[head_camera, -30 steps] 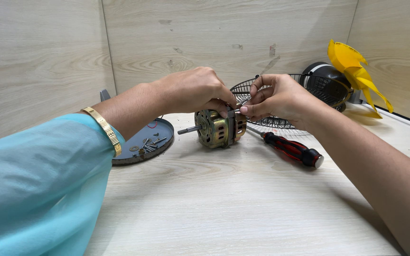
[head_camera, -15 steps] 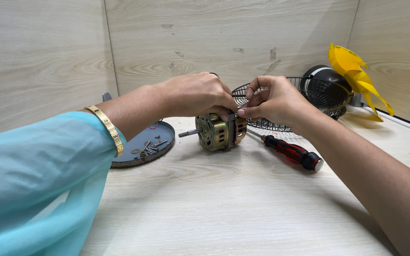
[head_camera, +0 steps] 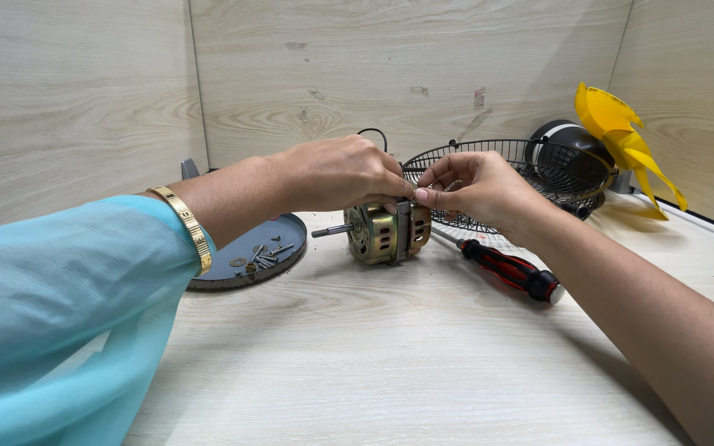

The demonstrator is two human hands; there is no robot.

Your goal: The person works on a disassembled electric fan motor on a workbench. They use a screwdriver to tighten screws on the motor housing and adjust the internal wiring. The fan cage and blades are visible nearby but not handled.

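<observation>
A brass-coloured fan motor (head_camera: 383,234) with a steel shaft pointing left lies on its side on the pale wooden table (head_camera: 390,363). My left hand (head_camera: 336,173) rests over its top and grips it. My right hand (head_camera: 473,188) is at the motor's upper right edge, fingertips pinched together against it; whatever small part sits between them is hidden. A screwdriver with a red and black handle (head_camera: 510,270) lies on the table just right of the motor, under my right wrist.
A round grey lid (head_camera: 241,268) holding several loose screws sits left of the motor. Behind are a black wire fan guard (head_camera: 522,169), a dark fan housing (head_camera: 568,149) and a yellow fan blade (head_camera: 625,140). Wooden walls close the back and sides.
Both hands stay on the motor, my right fingertips shifting slightly at its upper edge. The view has tilted a little, so everything sits a bit lower in frame.
</observation>
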